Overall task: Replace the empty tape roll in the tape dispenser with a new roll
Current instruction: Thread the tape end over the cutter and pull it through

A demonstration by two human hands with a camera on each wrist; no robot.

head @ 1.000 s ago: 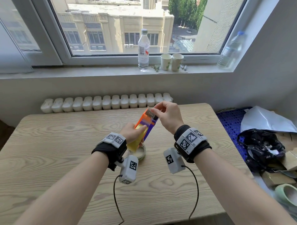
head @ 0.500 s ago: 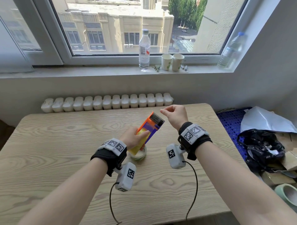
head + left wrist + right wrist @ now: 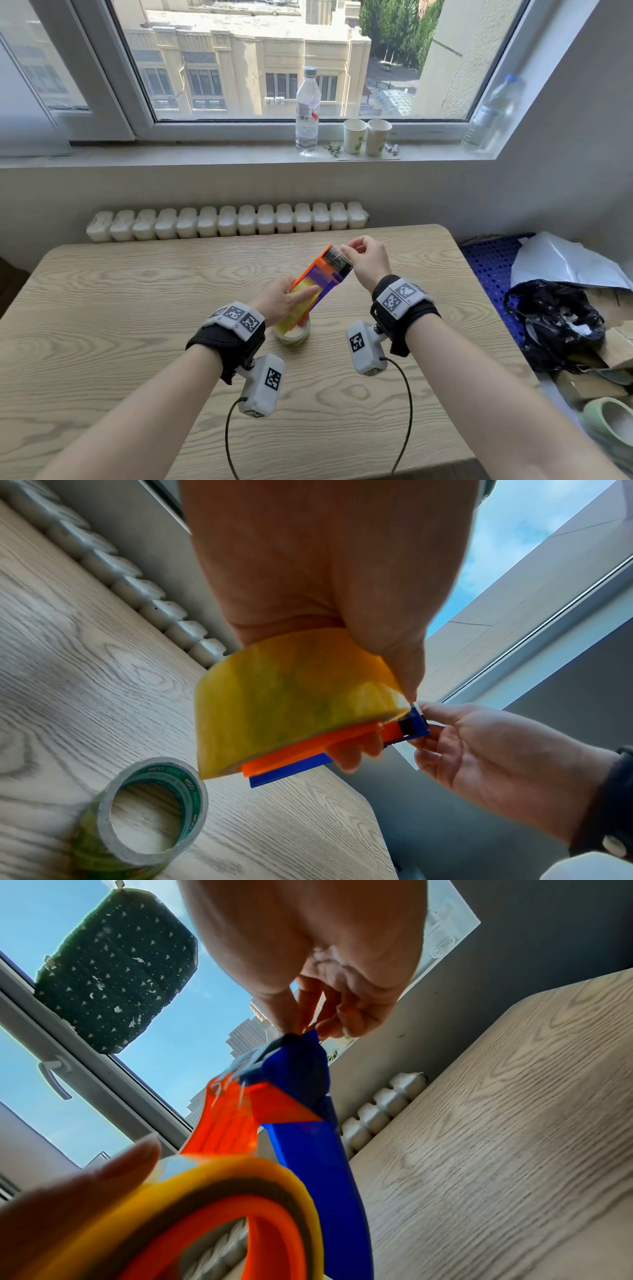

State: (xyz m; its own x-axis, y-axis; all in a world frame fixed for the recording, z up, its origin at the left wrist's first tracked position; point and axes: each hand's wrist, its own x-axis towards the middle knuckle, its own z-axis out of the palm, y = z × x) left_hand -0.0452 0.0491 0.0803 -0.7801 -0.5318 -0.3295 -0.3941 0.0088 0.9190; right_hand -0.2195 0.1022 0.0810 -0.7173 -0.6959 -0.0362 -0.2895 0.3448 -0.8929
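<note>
My left hand grips an orange and blue tape dispenser round its lower end and holds it tilted above the table. A full yellow tape roll sits in the dispenser. My right hand is at the dispenser's upper cutter end, thumb and forefinger pinching the free end of the clear tape there. In the right wrist view the fingertips meet at the blue tip of the dispenser. A nearly bare cardboard tape core with green print lies on the table under the dispenser.
The wooden table runs to a radiator at the back. A bottle and two paper cups stand on the windowsill. Right of the table lie a blue crate, a black bag and boxes.
My right hand let go at the dispenser's top and drew off to the right, then came back and now pinches the tape at the cutter end. My left hand kept its hold throughout.
</note>
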